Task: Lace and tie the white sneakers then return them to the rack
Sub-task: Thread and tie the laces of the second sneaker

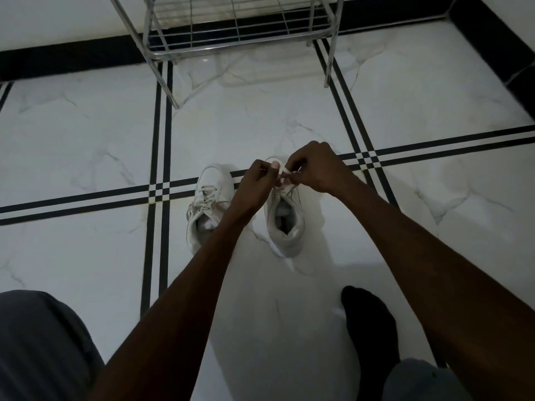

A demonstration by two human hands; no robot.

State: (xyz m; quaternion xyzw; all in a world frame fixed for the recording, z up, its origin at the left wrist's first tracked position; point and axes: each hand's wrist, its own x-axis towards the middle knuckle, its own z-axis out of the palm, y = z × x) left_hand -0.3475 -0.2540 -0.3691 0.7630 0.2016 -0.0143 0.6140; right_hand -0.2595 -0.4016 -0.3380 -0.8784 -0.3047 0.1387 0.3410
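Observation:
Two white sneakers stand side by side on the floor, toes pointing away from me. The left sneaker point(207, 204) has laces crossed over its tongue. Over the front of the right sneaker point(285, 224) both my hands meet. My left hand point(256, 183) pinches a white lace end, and my right hand point(314, 169) pinches the lace point(289, 185) close beside it. The hands hide the right shoe's toe and upper eyelets. The metal wire rack point(237, 27) stands beyond, against the wall.
White marble floor tiles with black double stripes point(162, 140) surround the shoes. A black skirting runs along the wall. My foot in a black sock point(367, 322) rests at lower right, and a grey trouser knee point(37, 342) fills the lower left.

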